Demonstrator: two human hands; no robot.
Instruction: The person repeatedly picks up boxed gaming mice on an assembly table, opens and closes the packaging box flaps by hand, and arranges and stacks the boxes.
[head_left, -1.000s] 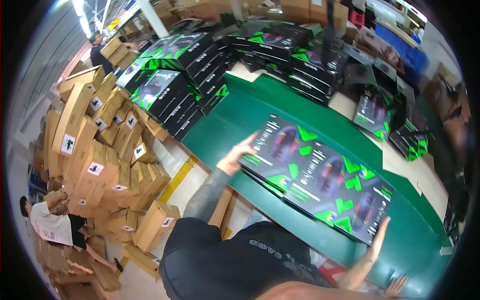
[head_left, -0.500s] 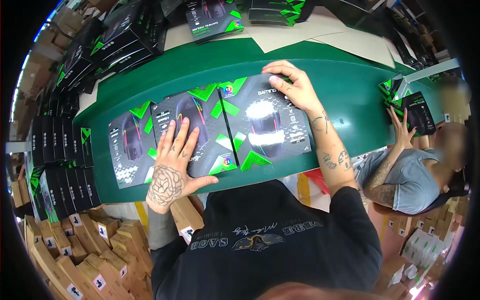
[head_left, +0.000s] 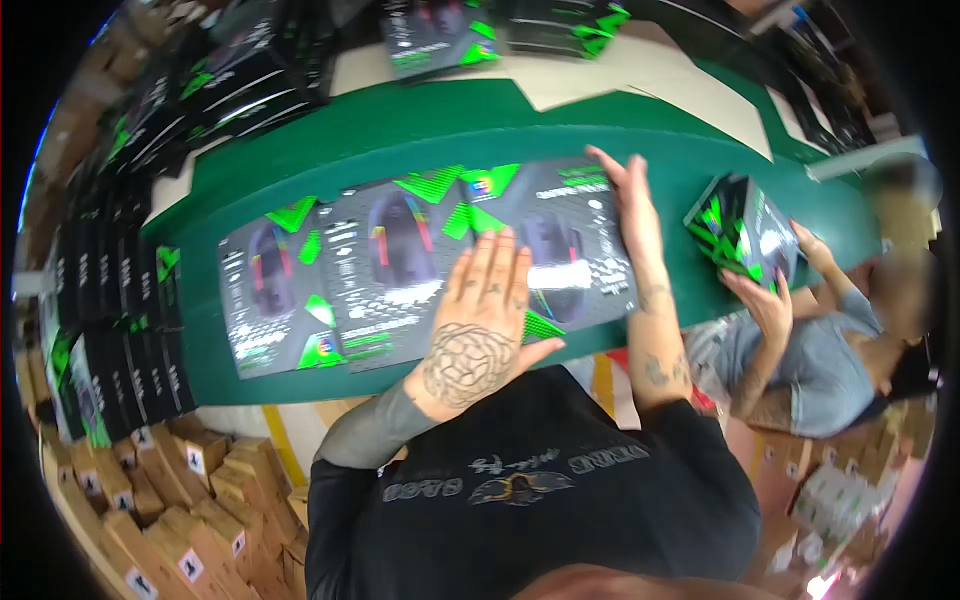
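Three black-and-green mouse boxes lie flat in a row: a left box (head_left: pixel 270 280), a middle box (head_left: pixel 400 250) and a right box (head_left: pixel 585 215). My tattooed left hand (head_left: pixel 480 330) is spread, palm down, over the lower left part of the right box, near its seam with the middle one. Against the right box's right edge rests my right hand (head_left: pixel 635 210), its fingers stretched out and the thumb near the top corner. Neither hand is wrapped round a box.
Under the boxes is a green table (head_left: pixel 400 125). A co-worker (head_left: pixel 810 370) at the right holds a similar box (head_left: pixel 742 228) in both hands. Stacked black boxes (head_left: pixel 120 330) stand at the left, more along the far side. Brown cartons (head_left: pixel 190 530) lie on the floor below left.
The row of boxes came down from my hands onto the table. My left hand has since slid right from the middle box to the right one. The co-worker's box has moved left.
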